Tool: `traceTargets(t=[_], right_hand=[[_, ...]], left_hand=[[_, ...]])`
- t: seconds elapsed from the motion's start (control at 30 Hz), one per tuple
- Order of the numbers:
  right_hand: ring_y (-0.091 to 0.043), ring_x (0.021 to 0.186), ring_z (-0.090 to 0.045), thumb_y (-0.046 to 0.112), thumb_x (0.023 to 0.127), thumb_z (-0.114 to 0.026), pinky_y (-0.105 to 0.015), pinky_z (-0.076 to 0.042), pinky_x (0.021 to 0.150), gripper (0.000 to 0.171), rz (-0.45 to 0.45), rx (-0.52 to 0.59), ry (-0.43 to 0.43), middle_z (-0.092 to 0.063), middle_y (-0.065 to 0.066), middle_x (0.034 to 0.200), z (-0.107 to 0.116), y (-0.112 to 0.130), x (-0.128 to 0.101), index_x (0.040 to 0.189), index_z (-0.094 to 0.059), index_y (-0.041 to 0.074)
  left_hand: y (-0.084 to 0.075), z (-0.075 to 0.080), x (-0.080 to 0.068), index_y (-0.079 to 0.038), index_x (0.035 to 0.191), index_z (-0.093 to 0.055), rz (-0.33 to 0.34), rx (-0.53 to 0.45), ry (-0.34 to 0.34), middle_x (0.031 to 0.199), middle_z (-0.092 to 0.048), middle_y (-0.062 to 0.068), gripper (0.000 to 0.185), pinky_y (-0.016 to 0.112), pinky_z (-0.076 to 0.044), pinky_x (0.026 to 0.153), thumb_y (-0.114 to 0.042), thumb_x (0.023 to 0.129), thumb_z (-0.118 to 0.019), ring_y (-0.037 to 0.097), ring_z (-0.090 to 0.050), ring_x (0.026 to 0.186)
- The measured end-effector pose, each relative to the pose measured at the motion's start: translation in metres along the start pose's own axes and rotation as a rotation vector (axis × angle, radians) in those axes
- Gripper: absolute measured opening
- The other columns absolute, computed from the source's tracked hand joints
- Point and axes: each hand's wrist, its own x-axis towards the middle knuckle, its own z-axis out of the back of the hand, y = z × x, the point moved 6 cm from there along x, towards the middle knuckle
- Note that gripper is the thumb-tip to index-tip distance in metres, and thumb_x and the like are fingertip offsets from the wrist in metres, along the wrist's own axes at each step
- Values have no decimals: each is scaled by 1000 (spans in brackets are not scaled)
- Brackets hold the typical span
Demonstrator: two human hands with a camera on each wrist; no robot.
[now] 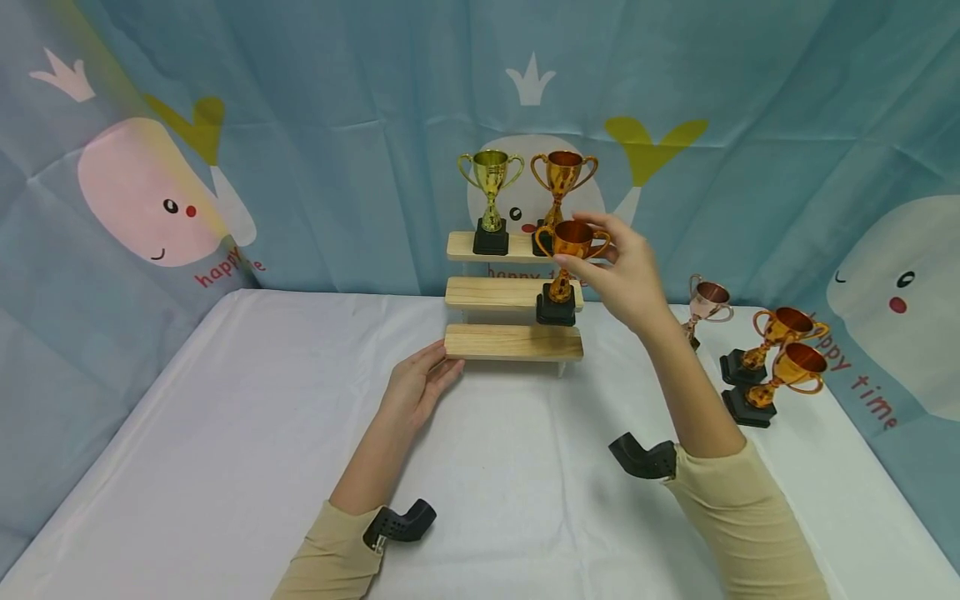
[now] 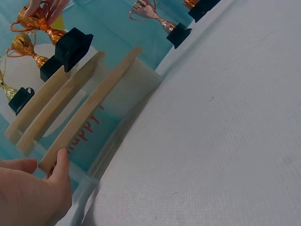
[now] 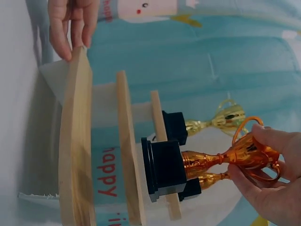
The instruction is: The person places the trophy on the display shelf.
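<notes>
My right hand (image 1: 626,271) pinches an orange-bronze trophy cup (image 1: 572,239) by its bowl, thumb on the near side. The trophy is upright, its black base (image 3: 164,167) close over the right part of the middle plank (image 1: 491,293) of a three-step wooden display shelf. My left hand (image 1: 416,385) holds the left end of the lowest plank (image 1: 517,343) between thumb and fingers. On the top plank (image 1: 461,247) stand a gold trophy (image 1: 491,179) at left and another orange-bronze trophy (image 1: 561,173) at right, partly hidden behind the held one.
Right of the shelf, on the white-covered table (image 1: 300,400), are a rose-coloured trophy (image 1: 707,298), partly behind my right forearm, and two orange-bronze trophies (image 1: 783,325) (image 1: 798,367) close together. A printed blue curtain (image 1: 337,167) hangs behind the shelf.
</notes>
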Motion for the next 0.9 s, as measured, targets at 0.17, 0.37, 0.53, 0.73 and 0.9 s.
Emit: traceTargets(t=[0.17,0.37,0.53,0.73,0.9], right_hand=[[-33,112,-68,12,99,-77,-15,-61,74,59,2,24,20,-55,-16,149,-8,1,8,152,-53,4],[-35,113,-67,12,99,-78,-16,-58,71,59,10,21,30,-54,-16,151,-17,2,17,152,-53,4],[-33,116,-66,13,99,-77,-22,-59,76,61,2,32,42,-53,-15,151,-25,3,23,153,-52,5],[-31,112,-67,12,98,-78,-18,-54,72,60,17,44,50,-55,-16,148,-36,8,30,153,-52,4],[-26,98,-64,13,98,-79,-19,-50,69,60,41,26,55,-57,-16,146,-44,11,33,152,-53,4]], left_hand=[[0,0,0,11,158,-34,-7,-2,5,160,-37,27,48,29,-56,110,1,112,-45,34,-44,145],[0,1,-1,11,159,-33,-8,-4,5,161,-34,27,50,29,-55,111,2,111,-46,35,-44,146],[0,1,-1,11,159,-32,-3,7,-1,161,-33,28,50,30,-55,112,2,112,-45,34,-46,140],[0,1,-1,11,159,-33,1,6,-9,160,-34,28,50,32,-53,114,3,111,-45,33,-46,138],[-1,0,0,11,159,-33,1,5,-17,160,-35,27,50,32,-53,114,3,111,-45,34,-45,139]])
